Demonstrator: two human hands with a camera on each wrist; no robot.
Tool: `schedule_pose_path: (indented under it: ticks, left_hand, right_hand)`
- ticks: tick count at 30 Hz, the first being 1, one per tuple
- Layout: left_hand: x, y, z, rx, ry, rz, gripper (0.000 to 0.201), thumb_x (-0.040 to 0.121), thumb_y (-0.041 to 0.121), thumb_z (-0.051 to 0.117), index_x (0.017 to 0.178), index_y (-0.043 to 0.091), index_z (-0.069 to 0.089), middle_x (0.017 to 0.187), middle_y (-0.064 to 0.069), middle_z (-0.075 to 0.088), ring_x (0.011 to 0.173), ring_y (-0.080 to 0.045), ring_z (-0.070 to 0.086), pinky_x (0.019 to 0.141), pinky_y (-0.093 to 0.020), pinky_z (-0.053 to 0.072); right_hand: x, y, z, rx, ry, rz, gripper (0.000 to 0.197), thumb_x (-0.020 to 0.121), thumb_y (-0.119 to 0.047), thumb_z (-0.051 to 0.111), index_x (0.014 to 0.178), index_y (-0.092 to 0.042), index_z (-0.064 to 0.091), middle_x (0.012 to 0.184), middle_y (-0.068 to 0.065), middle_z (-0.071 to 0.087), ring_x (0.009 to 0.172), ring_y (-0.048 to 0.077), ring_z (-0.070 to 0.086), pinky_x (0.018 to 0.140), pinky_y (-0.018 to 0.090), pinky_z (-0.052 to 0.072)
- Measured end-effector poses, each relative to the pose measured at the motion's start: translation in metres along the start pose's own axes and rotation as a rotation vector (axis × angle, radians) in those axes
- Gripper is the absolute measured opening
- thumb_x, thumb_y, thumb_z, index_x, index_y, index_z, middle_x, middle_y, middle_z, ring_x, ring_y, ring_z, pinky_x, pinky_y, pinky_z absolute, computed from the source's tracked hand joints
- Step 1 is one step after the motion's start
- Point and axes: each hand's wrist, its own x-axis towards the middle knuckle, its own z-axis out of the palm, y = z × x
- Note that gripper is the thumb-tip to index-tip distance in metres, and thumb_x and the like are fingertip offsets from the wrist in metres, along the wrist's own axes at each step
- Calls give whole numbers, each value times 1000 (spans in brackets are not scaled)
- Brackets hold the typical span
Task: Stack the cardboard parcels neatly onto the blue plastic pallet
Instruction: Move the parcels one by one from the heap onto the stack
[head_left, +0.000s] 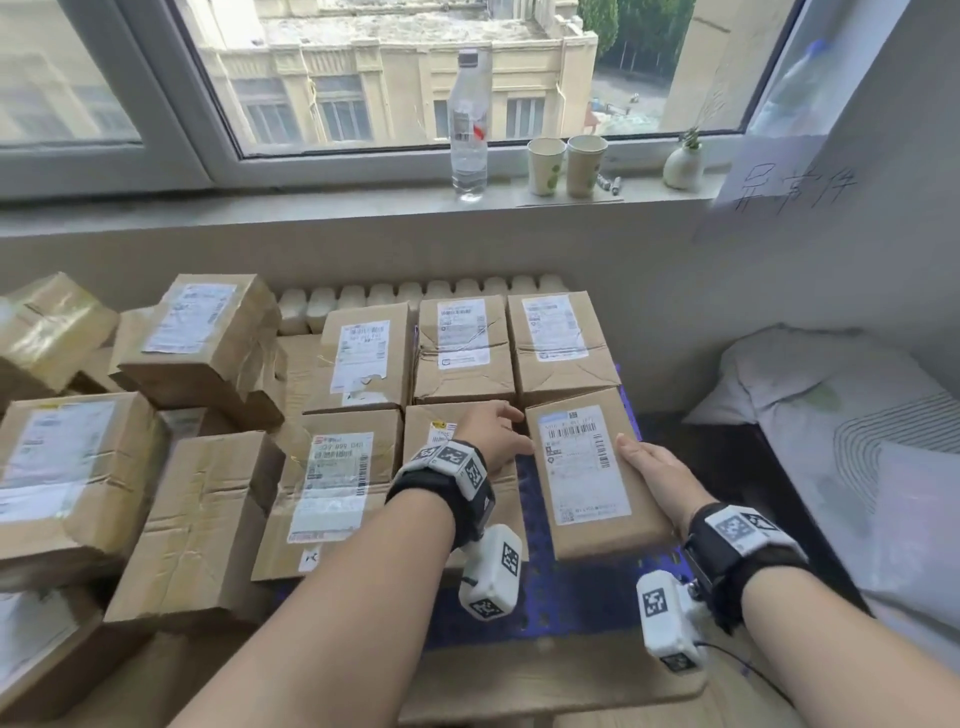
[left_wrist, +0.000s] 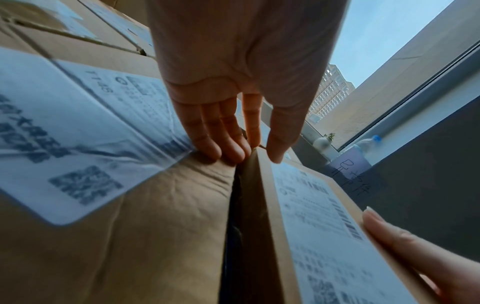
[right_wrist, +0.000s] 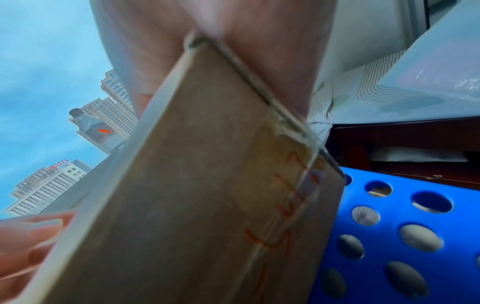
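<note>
A flat cardboard parcel with a white label is at the front right of the blue plastic pallet. My right hand grips its right edge, thumb on top. In the right wrist view the parcel hangs tilted above the holed pallet. My left hand lies with straight fingers at the parcel's far left corner. Its fingertips rest at the gap beside the neighbouring parcel. Several labelled parcels stand in rows on the pallet.
A loose heap of parcels fills the left side. Behind the pallet runs a white radiator under a windowsill with a water bottle, two paper cups and a small vase. A bed with a pillow stands right.
</note>
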Motion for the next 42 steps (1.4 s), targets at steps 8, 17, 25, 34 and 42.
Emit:
schedule_pose_path:
  ticks: [8, 17, 25, 34, 42]
  left_hand:
    - [9, -4, 1, -1, 29, -52, 46, 76, 8, 79, 116, 19, 60, 84, -2, 62, 66, -18, 59, 63, -29, 53]
    - [1, 11, 0, -93, -41, -153, 41, 87, 44, 66, 114, 14, 61, 81, 0, 58, 59, -10, 52, 56, -25, 45]
    - [-19, 31, -10, -50, -153, -135, 56, 90, 48, 61, 127, 7, 56, 119, -15, 65, 89, -22, 65, 84, -36, 56]
    - [-55, 40, -36, -115, -60, -73, 64, 83, 64, 58, 124, 15, 57, 113, -4, 65, 91, -21, 68, 78, -34, 57]
    - [-82, 19, -90, -144, 122, -97, 65, 85, 64, 54, 128, 16, 55, 114, -3, 67, 100, -22, 67, 84, -38, 56]
  right_hand:
    - [22, 0, -3, -44, -108, 31, 75, 71, -73, 61, 121, -17, 62, 105, 4, 74, 93, 25, 72, 93, 47, 54]
    - [14, -28, -16, 113, -239, 67, 41, 96, -48, 51, 101, -13, 71, 86, 11, 77, 65, 23, 72, 63, 31, 55]
    - [-6, -50, -19, 233, -326, 107, 40, 97, -43, 51, 112, -8, 64, 79, 13, 76, 56, 23, 72, 43, 26, 54]
    - [7, -75, 3, 135, -299, -17, 95, 46, -78, 78, 124, -26, 64, 112, 6, 73, 104, 30, 69, 102, 51, 47]
    - [-30, -111, 71, 86, -374, -67, 81, 59, -72, 76, 119, -20, 61, 107, 11, 74, 98, 33, 71, 95, 52, 52]
